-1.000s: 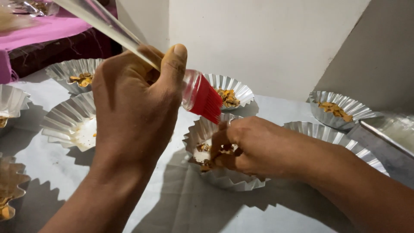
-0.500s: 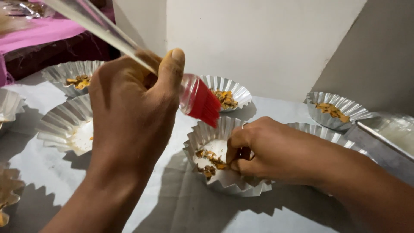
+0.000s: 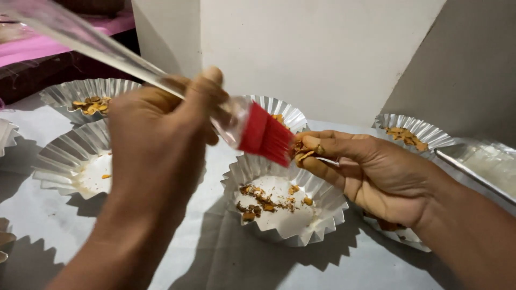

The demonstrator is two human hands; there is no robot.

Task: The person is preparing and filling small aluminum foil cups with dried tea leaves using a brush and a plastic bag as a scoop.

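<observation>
Left hand (image 3: 156, 145) fist-grips clear-handled red silicone brush (image 3: 266, 138); right hand (image 3: 371, 172), at 3 o'clock, pinches orange flakes (image 3: 301, 152) above fluted foil cup (image 3: 282, 207); bristles risk knocking flakes astray.

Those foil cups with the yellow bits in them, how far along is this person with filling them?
Done, it seems: the back cups already hold yellow-brown flakes. In hand: the middle cup has a scatter of flakes on its white base; the right hand pinches more flakes above it, while the left hand grips a red-bristled brush. Left: the left cup shows barely a flake.
</observation>
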